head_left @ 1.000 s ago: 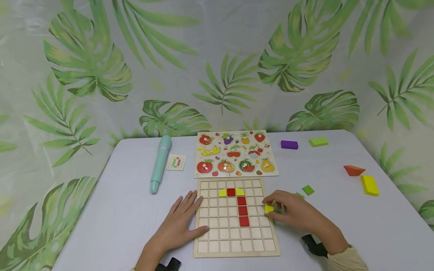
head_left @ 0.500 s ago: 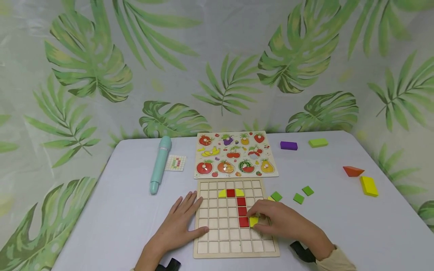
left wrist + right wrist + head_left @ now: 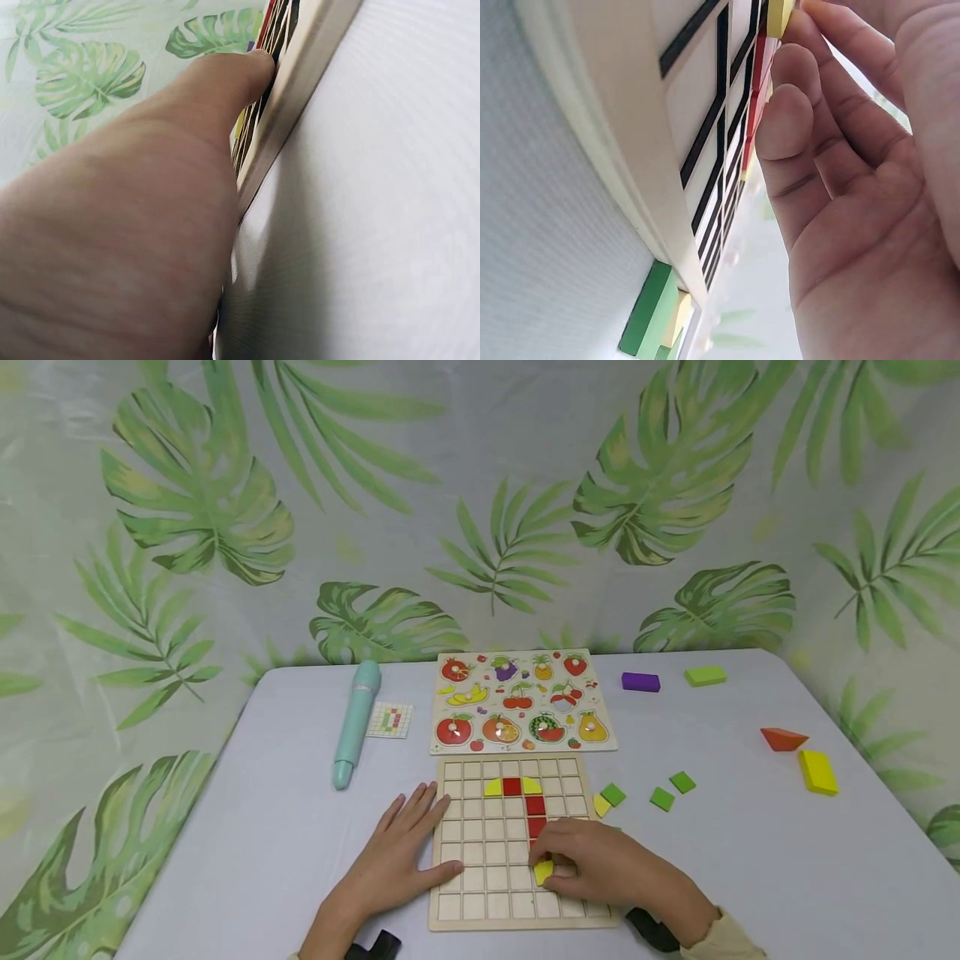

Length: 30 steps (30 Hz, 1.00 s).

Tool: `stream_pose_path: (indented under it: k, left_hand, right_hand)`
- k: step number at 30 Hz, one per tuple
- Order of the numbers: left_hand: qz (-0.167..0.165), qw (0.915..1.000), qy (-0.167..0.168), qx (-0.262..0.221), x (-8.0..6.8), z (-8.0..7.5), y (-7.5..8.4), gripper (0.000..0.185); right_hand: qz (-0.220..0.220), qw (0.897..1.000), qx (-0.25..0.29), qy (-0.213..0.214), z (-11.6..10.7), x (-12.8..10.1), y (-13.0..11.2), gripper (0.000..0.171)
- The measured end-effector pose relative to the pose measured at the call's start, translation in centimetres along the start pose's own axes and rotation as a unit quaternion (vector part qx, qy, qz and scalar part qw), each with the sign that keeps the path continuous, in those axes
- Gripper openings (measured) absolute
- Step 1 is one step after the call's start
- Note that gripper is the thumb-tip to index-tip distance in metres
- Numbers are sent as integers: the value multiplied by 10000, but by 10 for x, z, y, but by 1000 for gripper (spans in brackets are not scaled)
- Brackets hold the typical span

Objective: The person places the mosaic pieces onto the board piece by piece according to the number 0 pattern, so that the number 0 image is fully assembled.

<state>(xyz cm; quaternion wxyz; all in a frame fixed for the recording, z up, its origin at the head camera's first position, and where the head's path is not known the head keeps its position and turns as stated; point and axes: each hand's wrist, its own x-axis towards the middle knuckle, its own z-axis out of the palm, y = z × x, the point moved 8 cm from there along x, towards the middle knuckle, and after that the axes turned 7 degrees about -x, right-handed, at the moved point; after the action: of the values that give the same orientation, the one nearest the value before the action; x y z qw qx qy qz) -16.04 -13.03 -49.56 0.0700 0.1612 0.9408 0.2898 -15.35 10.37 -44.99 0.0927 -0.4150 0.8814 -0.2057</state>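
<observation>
Leaf-print backdrop, grey table (image 3: 750, 860); R hand (image 3: 600, 864) pinches yellow piece (image 3: 543, 872) over grid board (image 3: 480, 893), L hand (image 3: 397, 852) flat, fingers relaxed.

right hand (image 3: 600, 868) hiding lower red tiles (image 3: 536, 814), card (image 3: 389, 719) pattern too small

I see bare hands, a black strap at each wrist (image 3: 651, 928), and a cream sleeve (image 3: 723, 939) on my right arm
</observation>
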Motion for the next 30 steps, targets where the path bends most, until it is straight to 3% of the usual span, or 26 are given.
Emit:
stream_pose_path:
  k: [10,18,25,30]
  left_hand:
    - [75,10000,31,-1,0,-2,2,96]
    - [68,10000,35,6,0,-1,0,96]
    - [90,10000,24,-36,0,-1,2,95]
    - [70,10000,-12,-39,0,0,1,96]
  right_hand:
    - [-5,9998,-167,-64,3,1,2,14]
    - [-248,9993,-269,20,-1,0,-1,13]
    - [36,10000,-76,-20,-3,-3,7,15]
    - [304,9992,164,184,-11,-9,19,18]
